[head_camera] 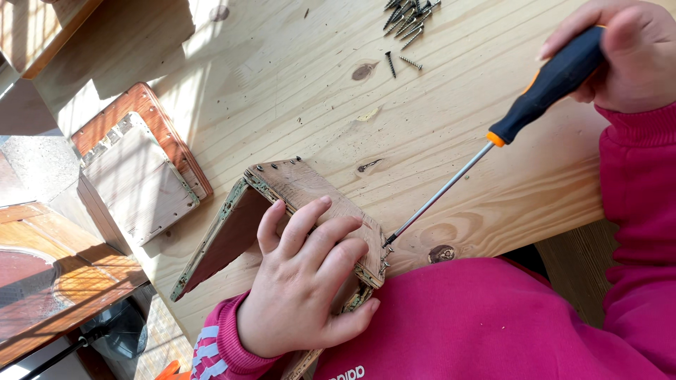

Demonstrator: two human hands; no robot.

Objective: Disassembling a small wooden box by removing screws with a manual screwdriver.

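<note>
Plywood box [296, 211] sits on the desk [451, 119] edge, pinned under your left hand [303, 288], fingers [320, 236] spread flat on its top panel. Right hand [627, 56] is clenched round the screwdriver [493, 137] handle; the tip meets the box corner just beside your left fingertips. Risk: the long angled shaft may cam out and jab those fingers. Box overhangs the desk, so a push may tip it. Spare screws [408, 17] lie well beyond the fingers.

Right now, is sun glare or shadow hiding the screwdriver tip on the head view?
Head view: the screwdriver tip at the wooden piece edge is sharp and evenly lit; glare only whitens the table at upper left; the left hand casts soft shadow, no blur.
</note>
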